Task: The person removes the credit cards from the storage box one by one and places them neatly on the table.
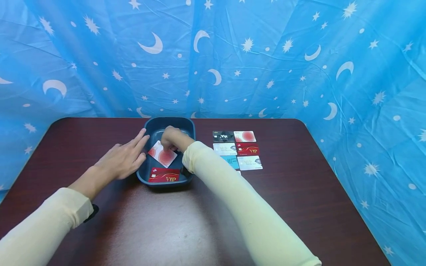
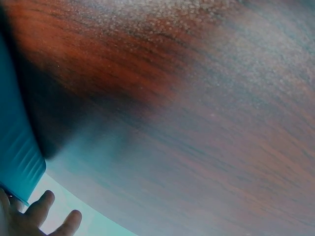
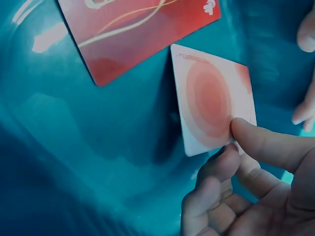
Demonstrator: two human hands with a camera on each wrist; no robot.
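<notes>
A dark blue plastic bin stands on the table, left of the middle. Inside it my right hand pinches a white card with red circles between thumb and fingers. The right wrist view shows this white card tilted, with the thumb on its face near one edge. A red VIP card lies in the bin's near end. At the bin's left rim rests my left hand, fingers extended. Only the tips of the left hand show beside the bin's outer wall in the left wrist view.
Right of the bin, several cards lie in two columns, among them a black Vip card, a white-and-red card, a red card and a white card. The right forearm partly covers the nearest ones. A blue curtain hangs behind the table.
</notes>
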